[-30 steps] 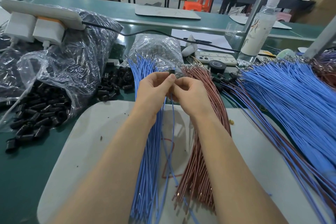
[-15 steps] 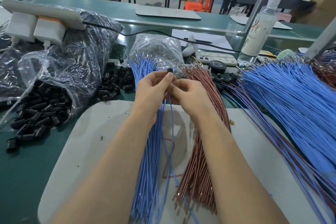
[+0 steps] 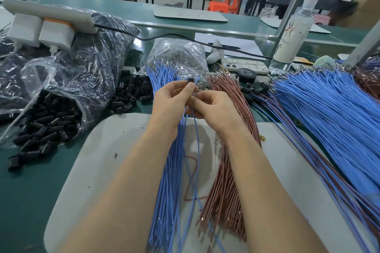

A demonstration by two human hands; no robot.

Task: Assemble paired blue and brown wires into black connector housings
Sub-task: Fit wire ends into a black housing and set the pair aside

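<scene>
My left hand (image 3: 171, 98) pinches a small black connector housing (image 3: 190, 80) at its fingertips above the white board (image 3: 98, 162). My right hand (image 3: 213, 107) pinches a blue wire (image 3: 196, 150) just below the housing; the wire hangs down between my forearms. A bundle of blue wires (image 3: 168, 181) lies under my left wrist and a bundle of brown wires (image 3: 228, 170) under my right. Loose black housings (image 3: 131, 93) are heaped left of the hands.
A plastic bag spilling black housings (image 3: 47, 127) sits at left, with a power strip (image 3: 45, 20) above it. Large heaps of blue wires (image 3: 329, 121) fill the right. A phone (image 3: 244, 66), tape roll (image 3: 246, 74) and bottle (image 3: 294, 33) stand behind.
My hands have stayed together at the same spot; the fingers shifted slightly around the housing and the wire end.
</scene>
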